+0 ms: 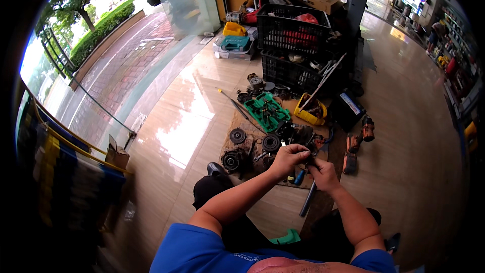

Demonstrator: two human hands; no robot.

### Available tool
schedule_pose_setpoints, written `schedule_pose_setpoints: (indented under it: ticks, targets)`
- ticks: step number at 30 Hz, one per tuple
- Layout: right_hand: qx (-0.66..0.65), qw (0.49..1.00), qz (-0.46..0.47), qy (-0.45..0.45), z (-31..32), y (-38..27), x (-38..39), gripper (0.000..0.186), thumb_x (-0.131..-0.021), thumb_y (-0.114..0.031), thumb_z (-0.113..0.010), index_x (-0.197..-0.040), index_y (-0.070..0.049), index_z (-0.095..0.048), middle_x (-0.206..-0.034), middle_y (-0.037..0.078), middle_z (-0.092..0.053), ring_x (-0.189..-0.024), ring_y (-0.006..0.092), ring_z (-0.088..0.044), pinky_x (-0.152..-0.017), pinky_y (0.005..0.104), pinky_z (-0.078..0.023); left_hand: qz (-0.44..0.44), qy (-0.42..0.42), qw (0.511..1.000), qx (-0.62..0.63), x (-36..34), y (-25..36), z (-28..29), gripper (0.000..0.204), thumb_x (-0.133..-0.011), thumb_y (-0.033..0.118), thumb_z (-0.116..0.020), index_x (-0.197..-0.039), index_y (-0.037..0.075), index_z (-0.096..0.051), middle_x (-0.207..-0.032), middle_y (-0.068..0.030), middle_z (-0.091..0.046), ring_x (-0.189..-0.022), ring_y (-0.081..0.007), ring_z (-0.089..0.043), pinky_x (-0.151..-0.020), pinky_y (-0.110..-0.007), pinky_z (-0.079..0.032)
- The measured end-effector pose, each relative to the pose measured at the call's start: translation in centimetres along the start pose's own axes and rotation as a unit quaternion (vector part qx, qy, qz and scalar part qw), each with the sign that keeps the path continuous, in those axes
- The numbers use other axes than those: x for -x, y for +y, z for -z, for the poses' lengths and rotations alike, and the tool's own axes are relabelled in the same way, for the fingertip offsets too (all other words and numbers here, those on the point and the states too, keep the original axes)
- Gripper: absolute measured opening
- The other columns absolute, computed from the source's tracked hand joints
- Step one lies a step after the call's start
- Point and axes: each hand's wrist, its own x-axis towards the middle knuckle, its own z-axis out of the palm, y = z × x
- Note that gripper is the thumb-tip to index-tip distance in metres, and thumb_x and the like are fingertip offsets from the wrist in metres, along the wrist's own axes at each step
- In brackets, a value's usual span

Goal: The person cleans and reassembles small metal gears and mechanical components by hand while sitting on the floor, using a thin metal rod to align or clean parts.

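My left hand [291, 158] and my right hand [324, 173] meet over a stained cardboard sheet [228, 134] on the floor. Fingers of both are closed around a small dark part, too small to make out. Below them lie a blue-handled tool [299, 177] and a grey tube [307, 202]. Left of my hands are round dark metal parts, among them a ring-shaped one [271, 143], a smaller wheel [237, 135] and a larger greasy assembly [231, 161]. Farther off, a green tray [251, 107] holds several dark pieces, beside a yellow container [306, 117].
An orange-and-black cordless tool [350, 154] lies right of the sheet, another [368, 129] just beyond. A black box [343, 114] stands near them. Stacked black crates [290, 28] are at the back, with a teal case [235, 43] to their left. A glass door [184, 5] stands far left.
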Motion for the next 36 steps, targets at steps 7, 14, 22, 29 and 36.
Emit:
schedule_pose_setpoints:
  ticks: [7,14,22,29,36]
  targets:
    - [0.049,0.998,0.038,0.014,0.0,0.2,0.0,0.013,-0.084,-0.006,-0.063,-0.094,0.001,-0.066,-0.079,0.018,-0.064,-0.073,0.0283,-0.066,-0.064,0.0355,-0.049,0.015,0.002,0.998,0.068,0.0,-0.2,0.4,0.013,-0.091,0.008,-0.063,-0.099,-0.002,-0.063,-0.092,-0.0107,-0.068,-0.086,-0.019,-0.066,-0.08,-0.031,-0.054]
    - [0.114,0.992,0.037,0.023,0.6,-0.5,-0.2,0.01,-0.082,-0.009,-0.065,-0.086,0.0,-0.064,-0.076,0.018,-0.063,-0.074,0.0366,-0.063,-0.062,0.0397,-0.048,-0.011,0.032,0.999,0.041,-0.4,-0.6,0.0,0.013,-0.089,0.008,-0.066,-0.098,-0.002,-0.064,-0.089,-0.0062,-0.068,-0.081,-0.0128,-0.064,-0.075,-0.027,-0.053]
    - [0.235,0.962,0.132,0.051,0.8,0.8,-1.0,0.015,-0.079,-0.017,-0.069,-0.083,-0.004,-0.063,-0.078,0.015,-0.063,-0.079,0.0366,-0.062,-0.065,0.0448,-0.049,-0.039,0.067,0.987,-0.144,0.3,0.5,0.2,0.011,-0.09,0.008,-0.065,-0.094,-0.003,-0.066,-0.088,-0.0042,-0.068,-0.081,-0.0085,-0.062,-0.074,-0.024,-0.05]
    - [0.431,0.867,0.233,0.09,2.8,5.6,-1.7,0.007,-0.079,-0.017,-0.057,-0.076,-0.011,-0.059,-0.076,0.009,-0.061,-0.073,0.0277,-0.065,-0.061,0.0397,-0.052,-0.24,-0.045,0.725,-0.644,-0.4,-0.7,-1.7,0.019,-0.076,0.007,-0.062,-0.094,0.006,-0.068,-0.082,-0.0151,-0.064,-0.077,-0.0366,-0.061,-0.071,-0.045,-0.048]
    - [0.479,0.826,0.279,0.105,2.5,1.8,-0.7,0.003,-0.076,-0.012,-0.056,-0.074,-0.011,-0.055,-0.073,0.004,-0.055,-0.072,0.0215,-0.061,-0.064,0.0328,-0.051,-0.191,-0.049,0.687,-0.699,0.0,-1.3,-1.9,0.017,-0.081,0.007,-0.058,-0.094,0.007,-0.069,-0.079,-0.0144,-0.065,-0.072,-0.0345,-0.064,-0.062,-0.041,-0.051]
